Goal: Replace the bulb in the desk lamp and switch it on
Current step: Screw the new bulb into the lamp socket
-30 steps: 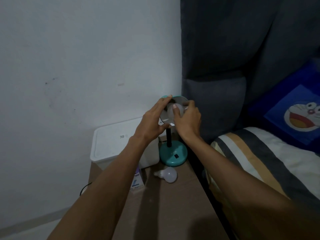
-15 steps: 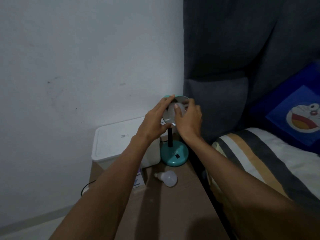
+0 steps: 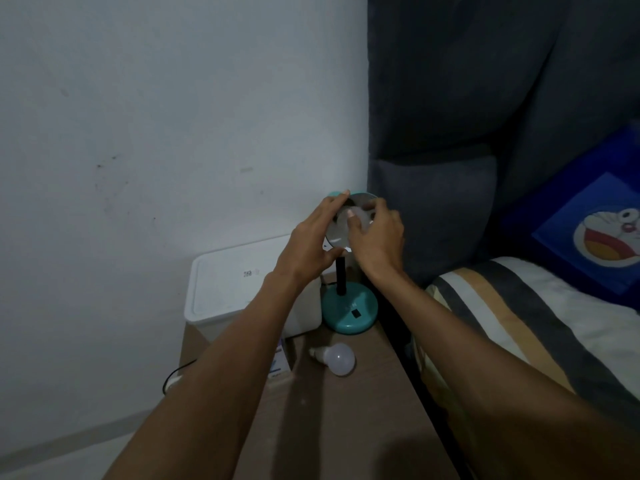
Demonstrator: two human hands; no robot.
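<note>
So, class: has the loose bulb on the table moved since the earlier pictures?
No. The loose bulb lies just in front of the lamp base, as before.

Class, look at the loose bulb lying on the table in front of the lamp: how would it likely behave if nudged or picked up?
The loose bulb lies on its side on the table; its rounded globe would probably roll if nudged. Its smooth surface may feel slippery. It looks small, so likely light, and possibly fragile if it drops.

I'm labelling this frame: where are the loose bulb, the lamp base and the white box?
loose bulb [image 3: 341, 359], head view, on its white globe.
lamp base [image 3: 349, 311], head view, on its teal top.
white box [image 3: 232, 285], head view, on its lid.
</note>
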